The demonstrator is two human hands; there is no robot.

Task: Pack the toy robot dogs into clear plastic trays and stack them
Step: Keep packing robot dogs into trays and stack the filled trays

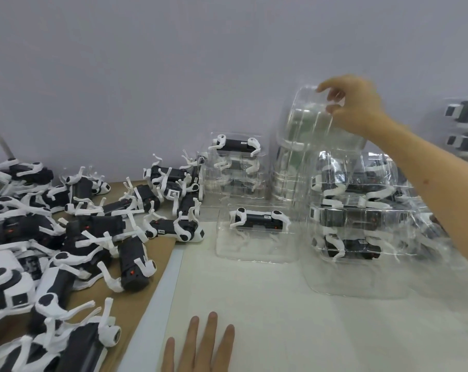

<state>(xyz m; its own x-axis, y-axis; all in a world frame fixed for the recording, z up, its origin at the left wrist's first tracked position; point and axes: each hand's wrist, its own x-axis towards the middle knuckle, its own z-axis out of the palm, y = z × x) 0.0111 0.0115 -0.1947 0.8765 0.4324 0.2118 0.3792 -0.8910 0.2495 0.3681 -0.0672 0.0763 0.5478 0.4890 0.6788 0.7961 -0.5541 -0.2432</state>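
Dozens of toy robot dogs lie heaped left of the clear plastic tray. Right grip pinches its top rim — likely light, flimsy, slick; the rim should hold best. Left grip lies flat, empty, on the bench — nearer than the tray.

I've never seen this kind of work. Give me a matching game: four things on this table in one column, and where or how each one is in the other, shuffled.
1. loose dogs
2. left hand
3. right hand
4. middle dog

A. inside a clear tray
B. piled on the brown sheet
C. fingers straight, over the white table
D. holding the top of the empty trays

Pairs: 1-B, 2-C, 3-D, 4-A
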